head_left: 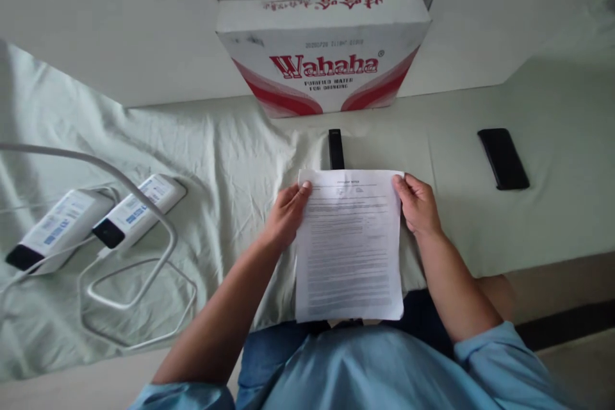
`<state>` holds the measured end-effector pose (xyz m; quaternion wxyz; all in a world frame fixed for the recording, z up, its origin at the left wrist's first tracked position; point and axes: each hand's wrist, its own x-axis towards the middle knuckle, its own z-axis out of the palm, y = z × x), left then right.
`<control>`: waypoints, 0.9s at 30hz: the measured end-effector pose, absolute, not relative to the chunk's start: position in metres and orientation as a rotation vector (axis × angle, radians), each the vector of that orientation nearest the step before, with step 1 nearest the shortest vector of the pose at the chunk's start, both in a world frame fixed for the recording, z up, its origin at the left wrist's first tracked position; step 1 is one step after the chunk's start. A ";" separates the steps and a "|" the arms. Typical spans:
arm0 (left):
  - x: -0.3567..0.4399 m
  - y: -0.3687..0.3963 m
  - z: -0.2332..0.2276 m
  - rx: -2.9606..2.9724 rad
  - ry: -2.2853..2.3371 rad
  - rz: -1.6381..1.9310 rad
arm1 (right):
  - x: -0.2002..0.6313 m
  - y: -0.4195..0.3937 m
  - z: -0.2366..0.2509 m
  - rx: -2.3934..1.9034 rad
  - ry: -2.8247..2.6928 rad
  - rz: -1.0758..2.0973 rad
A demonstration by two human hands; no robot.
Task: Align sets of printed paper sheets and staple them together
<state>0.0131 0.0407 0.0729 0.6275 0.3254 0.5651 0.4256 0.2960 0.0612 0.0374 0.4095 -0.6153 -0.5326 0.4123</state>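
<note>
A printed sheet of paper (348,250) is held up over my lap, its text side facing me. My left hand (288,211) pinches its upper left edge, thumb on the front. At the upper right corner, my right hand (419,204) grips it the same way, with the fingers behind the page. Just beyond the paper's top edge lies a slim black stick-shaped object (336,148), its lower end hidden by the page. I cannot tell whether there is more than one sheet.
A white and red Wahaha water carton (327,67) stands at the back against white boxes (120,32). A black phone (503,159) rests at right on the pale green cloth (461,218). At left are two white power banks (62,224) with looping white cables (168,237).
</note>
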 end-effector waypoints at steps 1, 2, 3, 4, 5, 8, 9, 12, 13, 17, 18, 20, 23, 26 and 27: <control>0.013 0.036 0.070 0.741 1.295 0.972 | 0.296 0.061 0.038 -1.555 -1.348 1.047; 0.014 0.032 0.067 0.738 1.294 0.974 | 0.295 0.062 0.038 -1.563 -1.363 1.058; 0.014 0.029 0.064 0.739 1.302 0.987 | 0.295 0.062 0.040 -1.573 -1.387 1.066; 0.014 0.027 0.061 0.752 1.323 1.005 | 0.295 0.062 0.041 -1.584 -1.423 1.064; 0.014 0.026 0.058 0.784 1.364 1.020 | 0.295 0.062 0.043 -1.596 -1.468 1.051; 0.013 0.028 0.056 0.968 1.580 0.992 | 0.292 0.063 0.048 -1.639 -1.614 0.968; 0.012 0.030 0.056 1.060 1.671 0.948 | 0.291 0.063 0.048 -1.658 -1.654 0.934; 0.011 0.039 0.059 1.332 1.915 0.777 | 0.285 0.064 0.049 -1.741 -1.763 0.813; 0.010 0.043 0.060 1.400 1.967 0.727 | 0.284 0.065 0.048 -1.779 -1.798 0.761; 0.008 0.058 0.064 1.536 2.023 0.602 | 0.279 0.074 0.046 -1.957 -1.930 0.559; 0.007 0.063 0.064 1.553 2.020 0.586 | 0.278 0.076 0.045 -1.995 -1.961 0.520; 0.007 0.070 0.066 1.572 2.018 0.570 | 0.277 0.080 0.044 -2.049 -2.014 0.456; 0.007 0.079 0.065 1.577 2.010 0.592 | 0.276 0.084 0.044 -2.089 -2.066 0.384; 0.008 0.082 0.057 1.555 2.012 0.655 | 0.277 0.087 0.044 -2.100 -2.086 0.353; 0.008 0.081 0.052 1.545 2.025 0.680 | 0.277 0.088 0.044 -2.093 -2.090 0.351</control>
